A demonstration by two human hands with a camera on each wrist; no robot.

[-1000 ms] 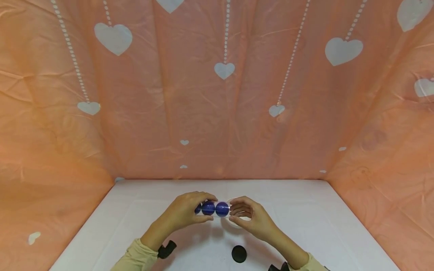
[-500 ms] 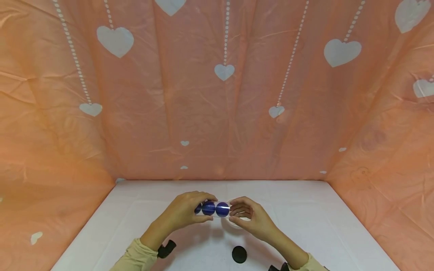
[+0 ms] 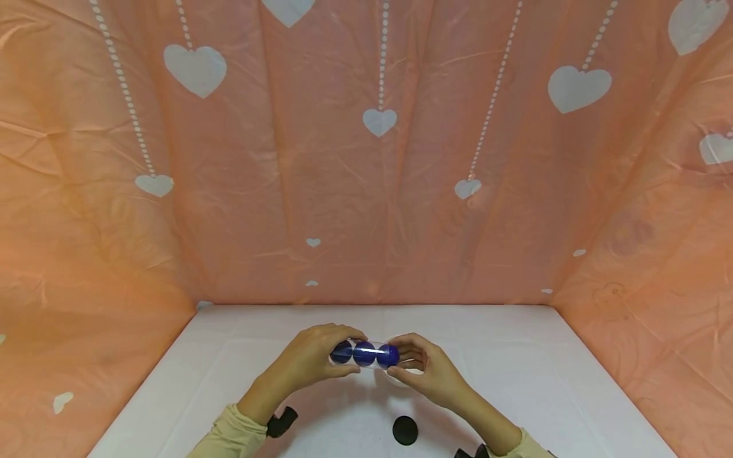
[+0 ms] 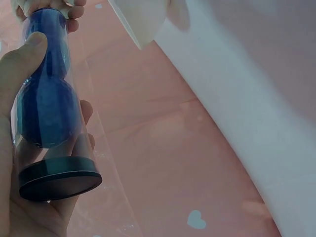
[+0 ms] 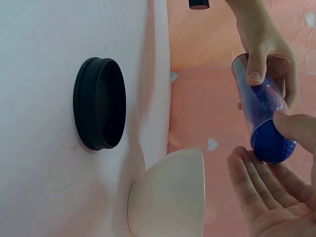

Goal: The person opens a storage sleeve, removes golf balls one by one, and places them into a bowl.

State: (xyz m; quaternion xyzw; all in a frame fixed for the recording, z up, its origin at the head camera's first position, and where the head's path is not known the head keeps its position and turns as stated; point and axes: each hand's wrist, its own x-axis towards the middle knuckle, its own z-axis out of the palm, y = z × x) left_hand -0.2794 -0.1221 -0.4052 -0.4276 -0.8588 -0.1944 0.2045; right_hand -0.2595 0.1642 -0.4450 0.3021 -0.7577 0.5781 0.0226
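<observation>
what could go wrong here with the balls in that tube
The clear tube lies sideways between both hands, its open end at the right hand, where one blue ball already pokes out. It may slip past the fingers and miss the white bowl. The loose black cap lies near the table edge and could get knocked off.

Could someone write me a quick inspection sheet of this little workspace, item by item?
Surface: white table.
Job's things: clear tube held level, three blue balls inside; black cap on its left end; loose black lid; white bowl.
Clutter: nothing seen.
Hands: left hand grips the tube; right hand cups its open end, thumb on the end ball.
Cables: nothing seen.
Surroundings: pink heart-print cloth.
</observation>
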